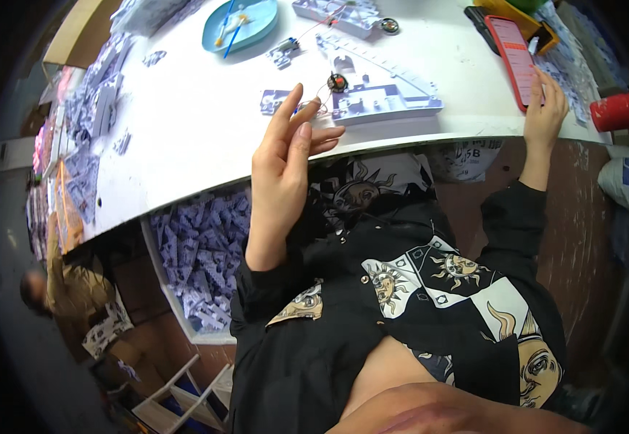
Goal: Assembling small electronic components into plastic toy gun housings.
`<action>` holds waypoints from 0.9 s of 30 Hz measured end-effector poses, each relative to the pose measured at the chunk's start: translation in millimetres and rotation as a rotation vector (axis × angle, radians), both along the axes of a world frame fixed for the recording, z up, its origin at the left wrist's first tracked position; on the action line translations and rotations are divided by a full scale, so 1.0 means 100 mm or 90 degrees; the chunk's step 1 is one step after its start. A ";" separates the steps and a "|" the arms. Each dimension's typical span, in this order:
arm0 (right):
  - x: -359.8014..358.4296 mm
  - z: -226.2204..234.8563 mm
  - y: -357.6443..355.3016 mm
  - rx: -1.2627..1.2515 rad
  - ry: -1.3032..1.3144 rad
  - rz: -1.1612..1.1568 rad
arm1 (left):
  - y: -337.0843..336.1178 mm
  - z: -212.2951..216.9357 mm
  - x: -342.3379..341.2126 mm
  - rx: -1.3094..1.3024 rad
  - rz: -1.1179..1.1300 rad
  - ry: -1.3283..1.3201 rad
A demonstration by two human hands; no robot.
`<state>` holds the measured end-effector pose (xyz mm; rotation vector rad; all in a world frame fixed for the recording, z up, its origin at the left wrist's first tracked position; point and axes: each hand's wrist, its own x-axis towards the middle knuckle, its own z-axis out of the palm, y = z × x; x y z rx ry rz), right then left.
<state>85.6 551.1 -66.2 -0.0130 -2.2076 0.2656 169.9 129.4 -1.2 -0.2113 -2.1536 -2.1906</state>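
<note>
My left hand hovers at the table's near edge, its fingers apart and nothing seen in it. Just beyond its fingertips lies a pale lilac plastic housing, open side up. A small round black speaker with thin red wires rests against it; the fingers partly hide the wires and a small lilac part. On the right, my right hand reaches over the table edge, fingers stretched against a red-framed phone with a lit screen.
A blue tray holds small tools. Another housing and round speaker lie farther back. Lilac parts pile up at left. A red cup-like container stands right. Below is a bin of parts; another person is far left.
</note>
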 end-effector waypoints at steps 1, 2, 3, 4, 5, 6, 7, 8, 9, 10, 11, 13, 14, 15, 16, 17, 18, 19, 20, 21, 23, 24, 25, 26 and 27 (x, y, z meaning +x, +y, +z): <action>-0.01 0.01 0.03 0.013 -0.004 0.007 | -0.07 0.02 0.00 0.025 -0.003 -0.021; -0.01 0.00 0.05 0.026 -0.008 0.012 | -0.15 0.04 -0.01 0.050 -0.007 -0.041; 0.00 -0.01 0.05 0.026 -0.009 -0.001 | -0.22 0.10 0.00 0.021 0.021 -0.036; -0.01 -0.01 0.04 0.022 -0.013 0.006 | -0.32 0.14 0.02 -0.009 0.072 -0.015; -0.02 0.00 0.03 0.008 0.000 0.024 | -0.42 0.14 0.01 -0.051 0.128 0.021; -0.02 0.01 0.03 -0.005 0.012 0.040 | -0.49 0.10 -0.03 -0.093 0.182 0.057; 0.02 0.06 -0.06 0.011 0.051 0.031 | -0.52 0.00 -0.07 -0.183 0.235 0.102; 0.04 0.09 -0.12 0.010 0.050 0.035 | -0.56 -0.06 -0.12 -0.334 0.234 0.144; 0.07 0.12 -0.17 0.019 0.096 0.040 | -0.53 -0.11 -0.14 -0.394 0.219 0.166; 0.08 0.16 -0.25 0.029 0.142 0.050 | -0.42 -0.12 -0.16 -0.454 0.208 0.186; 0.12 0.27 -0.46 0.031 0.159 0.074 | -0.36 -0.20 -0.17 -0.473 0.211 0.199; 0.21 0.54 -0.90 -0.022 0.191 0.165 | -0.32 -0.25 -0.27 -0.574 0.188 0.284; 0.25 0.63 -1.12 -0.075 0.223 0.249 | -0.28 -0.22 -0.29 -0.598 0.177 0.295; 0.27 0.69 -1.36 -0.097 0.190 0.353 | -0.28 -0.19 -0.29 -0.597 0.177 0.298; 0.29 0.71 -1.62 -0.121 0.156 0.460 | -0.29 -0.19 -0.28 -0.586 0.160 0.286; 0.36 0.81 -1.89 -0.101 0.058 0.551 | -0.29 -0.18 -0.30 -0.568 0.134 0.278; 0.40 0.95 -2.17 -0.049 -0.024 0.638 | -0.31 -0.19 -0.30 -0.569 0.132 0.280; 0.35 0.89 -2.38 -0.041 -0.047 0.705 | -0.34 -0.24 -0.31 -0.388 0.098 0.234; 0.30 0.87 -2.56 -0.027 -0.028 0.734 | -0.37 -0.27 -0.32 -0.211 0.065 0.183; 0.22 0.80 -2.66 -0.015 -0.049 0.742 | -0.41 -0.27 -0.32 -0.148 0.027 0.182; 0.11 0.78 -2.74 -0.003 -0.061 0.756 | -0.44 -0.23 -0.34 -0.069 0.006 0.131; 0.07 0.79 -2.75 -0.011 -0.106 0.744 | -0.46 -0.21 -0.34 0.017 -0.017 0.073; 0.05 0.80 -2.77 -0.018 -0.153 0.737 | -0.45 -0.17 -0.33 0.049 -0.021 0.077; 0.03 0.80 -2.79 -0.017 -0.149 0.745 | -0.50 -0.18 -0.33 0.046 -0.013 0.079; 0.01 0.80 -2.82 -0.018 -0.170 0.733 | -0.57 -0.22 -0.34 0.068 -0.004 0.033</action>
